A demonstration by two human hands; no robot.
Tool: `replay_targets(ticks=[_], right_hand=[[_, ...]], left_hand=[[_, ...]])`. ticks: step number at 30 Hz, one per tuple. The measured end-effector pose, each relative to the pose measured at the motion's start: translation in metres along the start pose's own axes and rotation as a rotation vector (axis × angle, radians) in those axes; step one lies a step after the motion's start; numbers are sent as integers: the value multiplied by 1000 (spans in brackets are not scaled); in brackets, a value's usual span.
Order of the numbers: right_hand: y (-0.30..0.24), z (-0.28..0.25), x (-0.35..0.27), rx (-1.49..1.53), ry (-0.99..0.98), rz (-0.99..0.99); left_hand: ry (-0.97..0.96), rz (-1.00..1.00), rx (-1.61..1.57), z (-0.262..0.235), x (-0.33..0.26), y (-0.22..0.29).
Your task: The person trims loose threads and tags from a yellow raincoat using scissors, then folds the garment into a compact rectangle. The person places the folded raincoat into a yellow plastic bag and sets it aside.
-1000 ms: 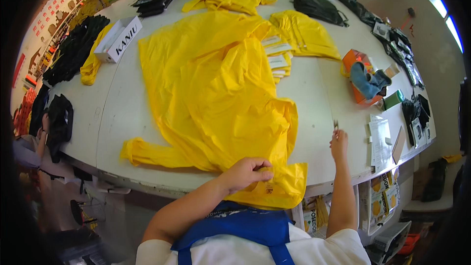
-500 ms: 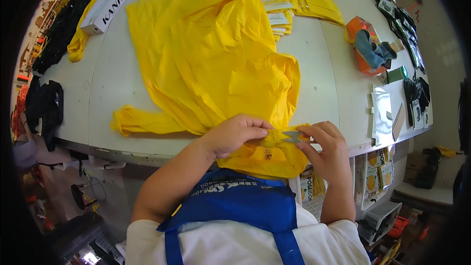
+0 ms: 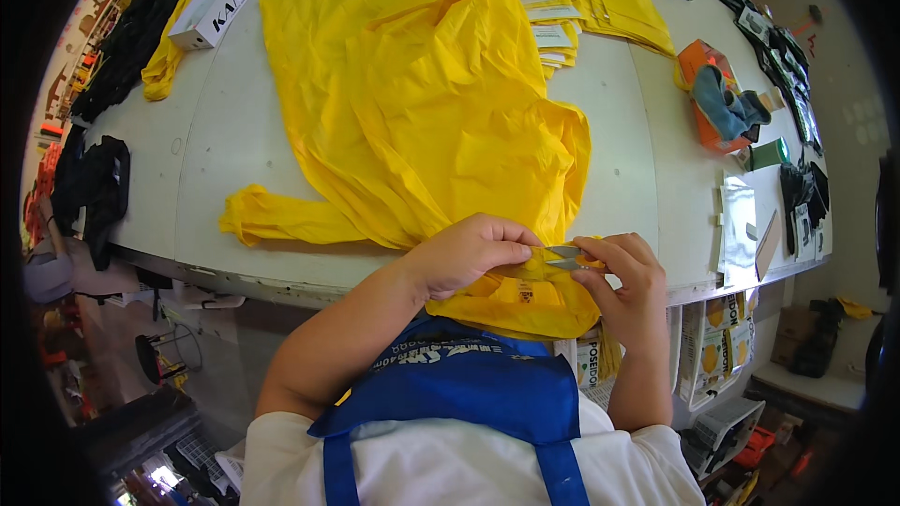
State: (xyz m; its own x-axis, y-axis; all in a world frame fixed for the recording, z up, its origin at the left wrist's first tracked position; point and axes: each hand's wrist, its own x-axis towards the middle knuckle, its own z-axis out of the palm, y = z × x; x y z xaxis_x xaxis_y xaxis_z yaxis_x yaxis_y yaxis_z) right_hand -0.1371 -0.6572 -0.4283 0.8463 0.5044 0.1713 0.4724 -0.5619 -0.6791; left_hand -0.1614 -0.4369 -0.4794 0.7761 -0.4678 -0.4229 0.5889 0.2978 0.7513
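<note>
A large yellow garment [image 3: 422, 103], thin and wrinkled like a rain jacket, lies spread on the table, one sleeve [image 3: 286, 217] pointing left. Its near end hangs over the table edge against my blue apron. My left hand [image 3: 476, 253] pinches the yellow fabric there between thumb and fingers. Close beside it, my right hand [image 3: 621, 274] grips small thread snips [image 3: 565, 258] with pale metal blades, which point left at the pinched fabric. Whether the blades touch the cloth I cannot tell. A small label [image 3: 526, 292] shows on the fabric just below.
On the white table [image 3: 225, 131] stand a white box [image 3: 217, 5] at far left and an orange box [image 3: 705, 61] with blue-grey cloth at right. A folded yellow stack [image 3: 609, 0] lies at the back. Black garments [image 3: 94, 187] sit along the left edge. Below the table is a white rack [image 3: 689, 347].
The blades of the snips are closer together and nearer my left fingers. The whole view has shifted slightly, moving the table and garment a little right and up.
</note>
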Motion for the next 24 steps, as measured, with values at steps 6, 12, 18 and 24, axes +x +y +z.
replay_targets(ticks=[6,12,18,24], right_hand=[[2,7,0,0,16,-7],[4,6,1,81,75,33],[17,9,7,214,98,140],[217,22,18,45,431,573]], left_hand=[[11,0,18,-1,0,0],[7,7,5,0,-2,3],[43,292,432,1,-3,-7],[-110,923,1406,6,-14,-58]])
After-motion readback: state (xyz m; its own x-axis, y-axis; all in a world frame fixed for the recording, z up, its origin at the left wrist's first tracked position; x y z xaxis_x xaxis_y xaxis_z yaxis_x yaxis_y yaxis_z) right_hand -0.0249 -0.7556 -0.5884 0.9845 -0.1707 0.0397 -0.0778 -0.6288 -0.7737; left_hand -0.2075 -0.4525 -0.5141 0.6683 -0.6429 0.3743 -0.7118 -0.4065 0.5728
